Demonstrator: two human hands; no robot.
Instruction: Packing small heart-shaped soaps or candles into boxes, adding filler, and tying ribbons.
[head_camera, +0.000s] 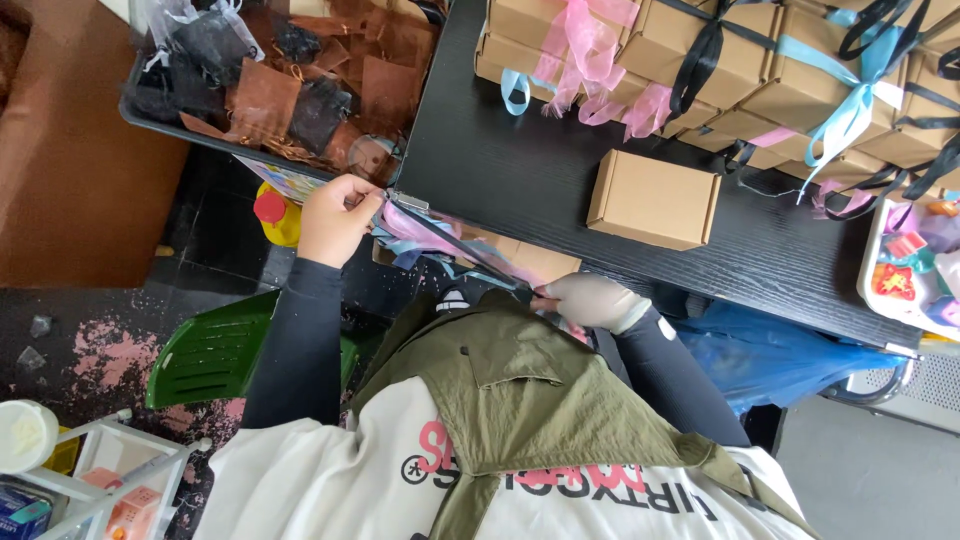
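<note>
We pinch a dark ribbon taut between our left hand and right hand, below the tabletop edge, likely to measure it; a plain cardboard box waits nearby.

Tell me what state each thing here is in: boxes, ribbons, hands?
Dark ribbon: stretched taut between both hands.
Left hand: pinching the ribbon's upper end.
Right hand: pinching its lower end.
Plain box: closed, no ribbon.
Stacked boxes: closed, tied with ribbons.
Tray of pouches: full.
</note>
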